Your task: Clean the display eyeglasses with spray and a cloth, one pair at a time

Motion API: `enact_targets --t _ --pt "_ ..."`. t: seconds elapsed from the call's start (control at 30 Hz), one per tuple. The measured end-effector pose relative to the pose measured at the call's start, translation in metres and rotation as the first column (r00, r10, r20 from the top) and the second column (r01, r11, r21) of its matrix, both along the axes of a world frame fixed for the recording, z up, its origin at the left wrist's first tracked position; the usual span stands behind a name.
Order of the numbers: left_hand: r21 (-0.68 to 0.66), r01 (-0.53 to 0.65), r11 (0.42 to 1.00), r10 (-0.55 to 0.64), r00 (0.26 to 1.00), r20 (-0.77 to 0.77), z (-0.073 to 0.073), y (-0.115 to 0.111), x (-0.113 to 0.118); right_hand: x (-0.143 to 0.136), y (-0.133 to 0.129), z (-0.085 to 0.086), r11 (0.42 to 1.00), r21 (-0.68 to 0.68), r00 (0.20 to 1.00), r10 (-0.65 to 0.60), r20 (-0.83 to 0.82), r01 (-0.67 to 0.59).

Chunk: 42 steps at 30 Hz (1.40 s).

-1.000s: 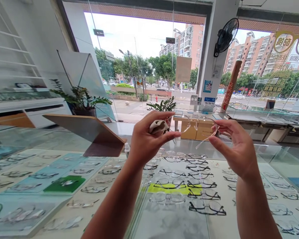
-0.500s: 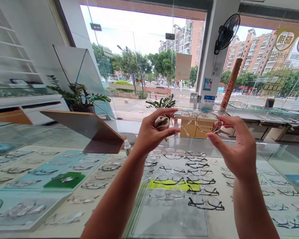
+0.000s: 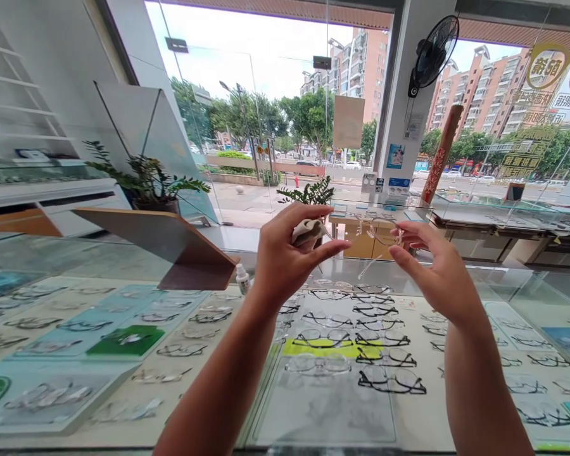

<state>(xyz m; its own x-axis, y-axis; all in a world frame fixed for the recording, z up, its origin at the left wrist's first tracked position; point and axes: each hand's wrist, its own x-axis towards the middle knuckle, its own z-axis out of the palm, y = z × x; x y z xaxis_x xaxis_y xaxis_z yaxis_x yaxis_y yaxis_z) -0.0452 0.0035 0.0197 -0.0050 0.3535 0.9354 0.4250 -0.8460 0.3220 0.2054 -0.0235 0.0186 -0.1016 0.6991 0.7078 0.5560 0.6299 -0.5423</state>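
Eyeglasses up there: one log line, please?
left hand: thin-rimmed eyeglasses, beige cloth | right hand: same eyeglasses | held above glass display counter

Your held glasses (image 3: pixel 371 232) show a pale pinkish rim, with a beige cloth (image 3: pixel 306 234) just left of them. Below them, you have black-framed spectacles (image 3: pixel 321 341) over a yellow-green strip (image 3: pixel 292 349); lower left, a green card (image 3: pixel 148 338); upper right, a black fan (image 3: pixel 437 54).

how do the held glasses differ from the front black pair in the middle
The held glasses have thin, pale rims; the black pair has darker, thicker ones. The held glasses are between left hand and right hand; the black pair lies in the display. Both have two lenses.
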Motion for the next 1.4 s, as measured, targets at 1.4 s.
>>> enact_targets --t 1.4 --pt "0.16 -0.077 0.984 0.094 0.991 -0.098 -0.003 0.005 0.001 -0.001 -0.001 0.002 0.984 0.145 0.995 -0.102 -0.011 0.102"
